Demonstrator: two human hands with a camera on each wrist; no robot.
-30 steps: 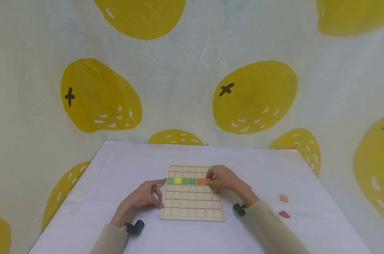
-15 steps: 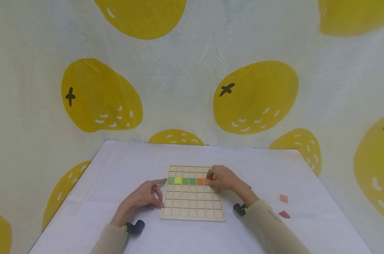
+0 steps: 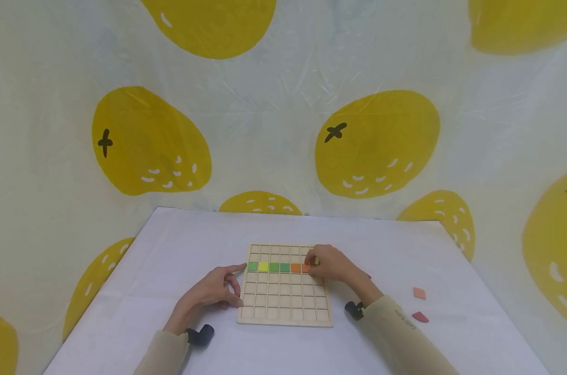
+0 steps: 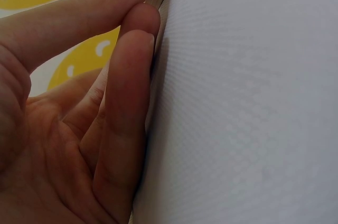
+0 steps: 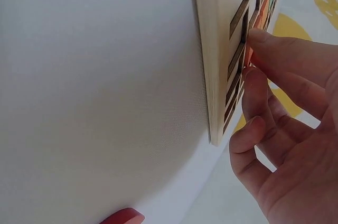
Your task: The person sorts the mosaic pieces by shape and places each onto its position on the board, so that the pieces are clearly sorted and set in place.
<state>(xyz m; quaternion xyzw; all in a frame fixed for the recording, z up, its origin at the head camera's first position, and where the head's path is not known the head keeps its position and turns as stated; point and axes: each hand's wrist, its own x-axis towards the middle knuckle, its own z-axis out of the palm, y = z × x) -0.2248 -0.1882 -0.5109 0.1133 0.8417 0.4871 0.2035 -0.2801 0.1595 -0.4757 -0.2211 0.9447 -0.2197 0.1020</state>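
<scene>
A pale wooden grid board [image 3: 284, 302] lies on the white table. Across its third row from the far edge run square tiles: light green [image 3: 253, 266], yellow [image 3: 263, 267], two greens [image 3: 279, 267] and orange [image 3: 295, 268]. At the row's right end my right hand [image 3: 332, 262] pinches another orange tile [image 3: 305, 268] between thumb and fingertips, at the board's surface; the fingers partly cover it. My left hand [image 3: 213, 288] touches the board's left edge, with the index finger stretched to the tile row and the thumb lower down. The left wrist view shows the left fingers against that edge.
To the right on the table lie an orange square piece [image 3: 419, 294] and a red piece with a curved side [image 3: 420, 316]. A small dark red piece [image 3: 369, 276] peeks out behind the right forearm. A fruit-patterned curtain [image 3: 264, 130] hangs behind the table.
</scene>
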